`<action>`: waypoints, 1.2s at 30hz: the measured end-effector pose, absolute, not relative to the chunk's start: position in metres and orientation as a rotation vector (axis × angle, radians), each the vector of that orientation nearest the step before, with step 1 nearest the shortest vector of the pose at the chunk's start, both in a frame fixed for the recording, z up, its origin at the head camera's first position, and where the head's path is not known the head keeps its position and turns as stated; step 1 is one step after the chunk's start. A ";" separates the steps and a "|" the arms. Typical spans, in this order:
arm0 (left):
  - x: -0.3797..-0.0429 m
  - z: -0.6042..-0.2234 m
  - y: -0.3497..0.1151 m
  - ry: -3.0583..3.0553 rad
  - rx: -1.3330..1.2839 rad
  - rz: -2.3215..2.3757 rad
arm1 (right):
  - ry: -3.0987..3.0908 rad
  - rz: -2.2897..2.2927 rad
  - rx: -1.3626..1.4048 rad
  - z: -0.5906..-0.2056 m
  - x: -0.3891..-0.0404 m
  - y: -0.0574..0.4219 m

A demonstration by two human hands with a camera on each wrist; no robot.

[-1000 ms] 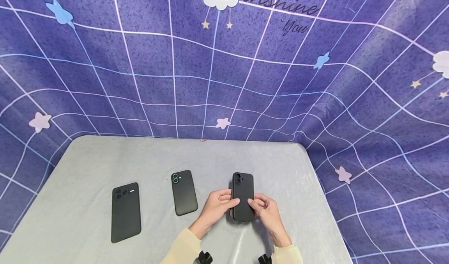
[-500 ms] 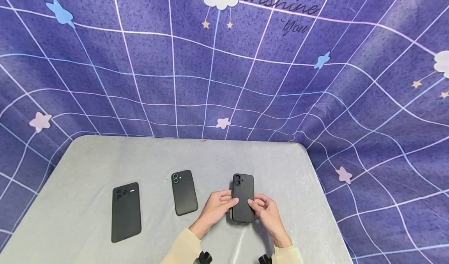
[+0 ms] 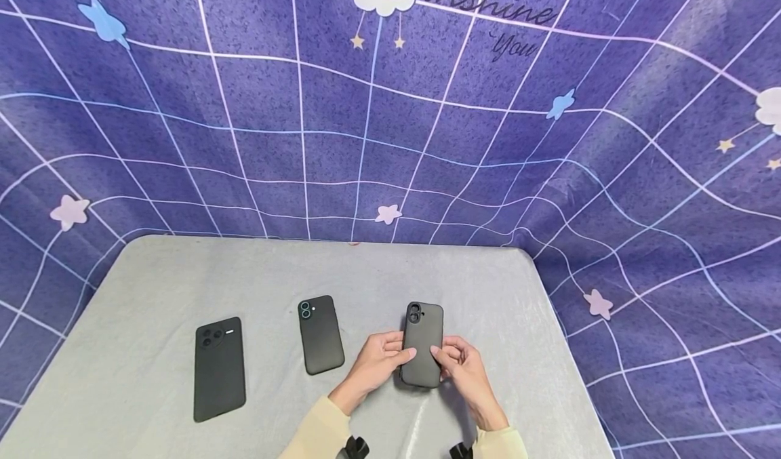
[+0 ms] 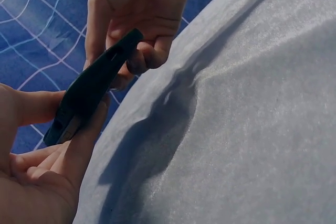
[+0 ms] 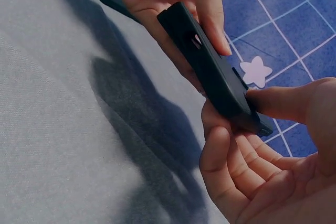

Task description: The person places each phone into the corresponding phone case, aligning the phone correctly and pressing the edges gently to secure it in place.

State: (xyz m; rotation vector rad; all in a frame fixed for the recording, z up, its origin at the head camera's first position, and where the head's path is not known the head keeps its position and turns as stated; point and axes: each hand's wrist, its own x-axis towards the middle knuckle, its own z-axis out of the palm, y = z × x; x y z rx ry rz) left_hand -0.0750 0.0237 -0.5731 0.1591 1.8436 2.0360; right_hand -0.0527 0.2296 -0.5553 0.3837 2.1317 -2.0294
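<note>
Between both hands is a black phone case [image 3: 424,345] with a raised camera frame at its top left, back facing up. My left hand [image 3: 377,361] pinches its left edge, thumb on the back and fingers beneath. From the other side my right hand [image 3: 468,377] pinches the right edge the same way. In the left wrist view the case [image 4: 94,85] is seen end-on, tilted, with a cutout in its edge. The right wrist view shows the case [image 5: 207,69] with a slot where something lighter shows inside. How much of a phone sits in it is hidden.
Left of my hands lies a black phone [image 3: 322,337] with two teal-ringed lenses. Farther left is a larger black phone [image 3: 219,371] with a round camera cluster. Both rest on the grey cloth-covered table [image 3: 244,269]. A purple grid-patterned curtain [image 3: 342,147] stands behind and at the sides.
The case has tilted slightly in my hands, so its back now looks lighter grey. The layer seen along its left edge shows less. Both hands hardly moved; the other phones stayed put.
</note>
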 end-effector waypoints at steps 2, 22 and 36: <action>-0.075 -0.573 0.023 1.836 0.147 2.030 | 2.130 -2.031 0.370 -0.555 -0.052 0.230; -0.075 -0.567 0.022 1.792 0.154 2.028 | 1.986 -2.065 0.292 -0.557 -0.056 0.237; -0.101 -0.554 0.007 1.984 0.284 1.910 | 1.936 -1.801 -0.181 -0.546 -0.067 0.272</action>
